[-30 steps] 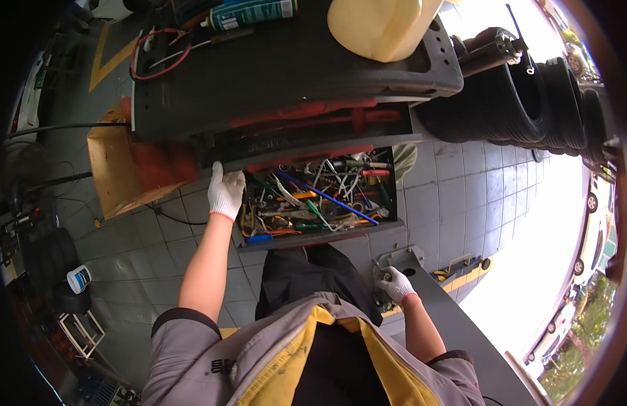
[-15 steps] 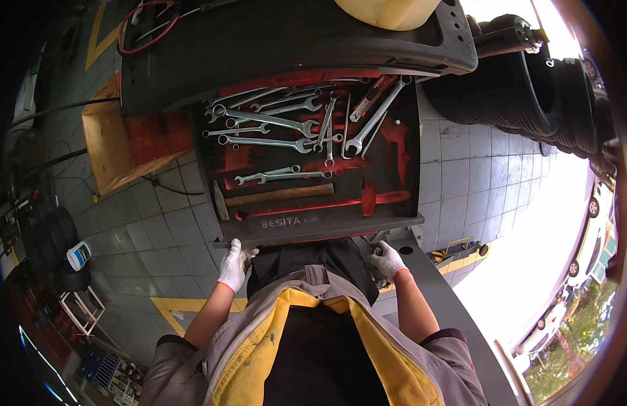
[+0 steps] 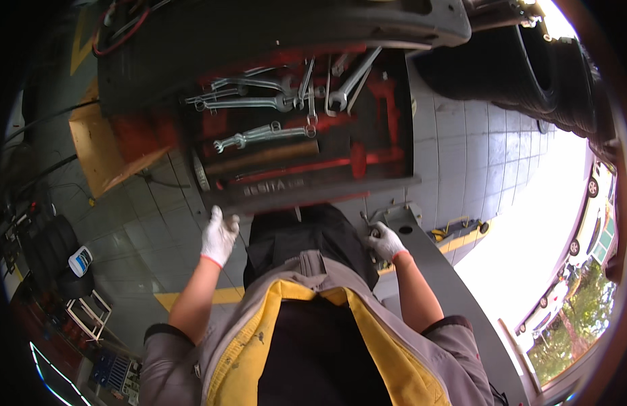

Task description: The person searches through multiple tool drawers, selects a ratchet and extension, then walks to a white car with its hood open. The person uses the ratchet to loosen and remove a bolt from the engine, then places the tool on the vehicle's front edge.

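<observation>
My left hand (image 3: 220,237), in a white glove, is at the left end of the front edge of an extended tool drawer (image 3: 306,193). Its thumb and fingers are apart, with the fingertips against or just below that edge. Low on the right, my gloved right hand (image 3: 386,242) is closed around a small dark piece I cannot make out, beside a grey metal surface (image 3: 428,271). Inside the drawer lie several combination wrenches (image 3: 242,103) and a hammer with a wooden handle (image 3: 273,157). Red shapes (image 3: 357,160) show in the dark lining. Motion blurs the drawer.
Above the drawer is the black cabinet top (image 3: 286,30). An open cardboard box (image 3: 97,152) is at its left, and stacked tires (image 3: 503,74) are at the right. A white container (image 3: 80,260) and a small white frame (image 3: 90,314) are farther left. A yellow-black tool (image 3: 455,230) lies right.
The drawer has slid partway into the cabinet, covering the rearmost wrenches. My left hand has moved forward and left with its edge. My right hand stays closed in nearly the same place. The view has shifted.
</observation>
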`<state>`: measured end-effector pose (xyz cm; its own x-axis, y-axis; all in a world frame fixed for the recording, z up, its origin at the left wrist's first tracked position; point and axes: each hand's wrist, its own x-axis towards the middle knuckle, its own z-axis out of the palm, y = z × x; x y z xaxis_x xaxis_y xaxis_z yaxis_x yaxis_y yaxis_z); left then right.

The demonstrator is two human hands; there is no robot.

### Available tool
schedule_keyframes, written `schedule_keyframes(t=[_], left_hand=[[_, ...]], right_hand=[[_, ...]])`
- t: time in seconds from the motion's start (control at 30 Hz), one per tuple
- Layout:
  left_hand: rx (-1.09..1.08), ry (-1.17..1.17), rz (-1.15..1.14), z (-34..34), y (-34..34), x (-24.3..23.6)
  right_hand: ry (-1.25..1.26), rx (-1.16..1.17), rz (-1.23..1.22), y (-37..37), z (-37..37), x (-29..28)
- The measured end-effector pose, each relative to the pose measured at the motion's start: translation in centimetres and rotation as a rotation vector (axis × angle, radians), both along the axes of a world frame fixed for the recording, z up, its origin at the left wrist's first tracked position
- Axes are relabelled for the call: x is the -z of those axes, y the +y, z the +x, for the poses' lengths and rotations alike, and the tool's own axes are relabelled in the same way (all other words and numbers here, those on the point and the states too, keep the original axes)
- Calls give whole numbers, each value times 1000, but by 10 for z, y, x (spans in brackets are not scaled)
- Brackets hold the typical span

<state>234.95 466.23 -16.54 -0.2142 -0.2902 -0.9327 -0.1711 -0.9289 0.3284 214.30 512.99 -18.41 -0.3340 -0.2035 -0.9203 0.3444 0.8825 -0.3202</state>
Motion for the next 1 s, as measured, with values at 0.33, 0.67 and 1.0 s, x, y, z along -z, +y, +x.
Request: schedule_keyframes(t=[0.33, 0.67, 1.0], left_hand=[[-127, 245, -299, -185, -118, 48], [1476, -150, -642, -164, -7, 87], [1804, 461, -495, -164, 131, 6]], right_hand=[[14, -162, 83, -16, -14, -5], [36, -199, -65, -74, -34, -36], [-403, 132, -512, -157, -68, -69]])
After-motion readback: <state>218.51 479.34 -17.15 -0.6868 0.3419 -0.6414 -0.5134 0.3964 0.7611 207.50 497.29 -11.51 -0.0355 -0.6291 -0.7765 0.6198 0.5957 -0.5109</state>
